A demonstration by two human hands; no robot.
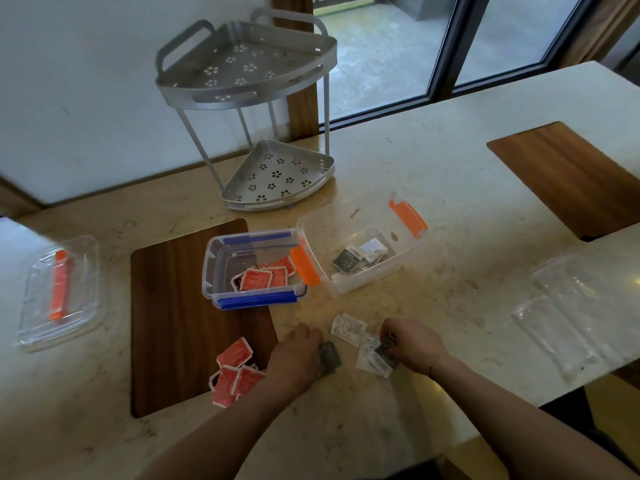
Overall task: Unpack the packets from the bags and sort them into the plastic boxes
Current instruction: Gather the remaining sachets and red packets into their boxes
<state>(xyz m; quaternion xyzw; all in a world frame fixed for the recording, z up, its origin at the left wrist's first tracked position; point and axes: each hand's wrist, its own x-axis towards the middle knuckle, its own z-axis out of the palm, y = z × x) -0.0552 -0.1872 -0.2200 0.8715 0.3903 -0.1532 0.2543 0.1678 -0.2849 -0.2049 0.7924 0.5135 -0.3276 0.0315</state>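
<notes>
Pale speckled stone counter (450, 188) with inset wooden panels runs beneath a white wall and dark-framed window. At lower centre the left hand (298, 351) rests curled on a dark grey packet (330, 355); the right hand (414, 344) pinches another dark packet (387, 345). Above them stand the blue-clipped clear plastic box (254, 271) and the orange-clipped clear plastic box (360, 244).

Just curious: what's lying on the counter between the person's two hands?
In the head view, a white packet lies between the left hand and right hand.
</notes>
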